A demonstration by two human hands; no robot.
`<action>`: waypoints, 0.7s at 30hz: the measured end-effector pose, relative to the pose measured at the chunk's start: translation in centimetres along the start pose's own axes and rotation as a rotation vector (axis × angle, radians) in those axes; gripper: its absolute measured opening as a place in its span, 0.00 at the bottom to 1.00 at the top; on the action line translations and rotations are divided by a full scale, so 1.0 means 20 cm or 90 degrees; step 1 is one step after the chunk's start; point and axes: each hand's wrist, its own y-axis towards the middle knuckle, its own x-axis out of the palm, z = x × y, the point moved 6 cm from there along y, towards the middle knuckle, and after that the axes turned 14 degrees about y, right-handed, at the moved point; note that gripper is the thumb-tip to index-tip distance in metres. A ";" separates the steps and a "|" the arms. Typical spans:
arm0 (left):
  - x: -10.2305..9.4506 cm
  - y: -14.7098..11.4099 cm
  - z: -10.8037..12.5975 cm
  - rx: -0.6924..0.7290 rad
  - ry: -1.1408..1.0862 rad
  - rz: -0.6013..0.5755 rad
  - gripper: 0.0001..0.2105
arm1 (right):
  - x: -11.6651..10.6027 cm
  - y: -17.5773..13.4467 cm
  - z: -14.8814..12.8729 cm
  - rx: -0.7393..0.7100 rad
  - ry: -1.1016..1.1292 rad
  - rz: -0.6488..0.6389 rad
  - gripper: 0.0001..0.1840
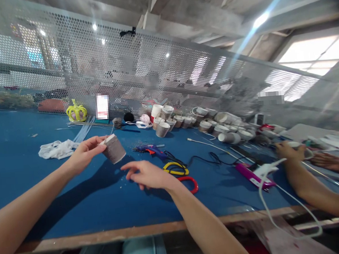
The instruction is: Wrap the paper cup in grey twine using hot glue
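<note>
My left hand grips a small grey-brown cup by its rim and holds it tilted above the blue table. Just to the right, my right hand hovers with its fingers apart and nothing in them; a small gap separates it from the cup. Behind that hand lies a blue glue gun with an orange-red trigger. Scissors with one yellow handle and one red handle rest partly under my right forearm, their blades hidden.
Several similar cups stand in groups along the back. White cloth strips and a yellow crown-like ornament lie at left. A purple power strip with cords sits at right, near a co-worker's hands holding a cup.
</note>
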 end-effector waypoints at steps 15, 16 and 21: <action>0.24 -0.15 0.15 0.180 0.355 -0.287 0.07 | -0.08 0.05 -0.20 -0.322 0.019 0.234 0.23; 0.26 -0.15 0.16 0.189 0.374 -0.292 0.08 | -0.06 0.06 -0.20 -0.312 0.017 0.212 0.23; 0.29 -0.17 0.18 0.208 0.406 -0.306 0.08 | -0.03 0.08 -0.20 -0.269 0.121 0.128 0.11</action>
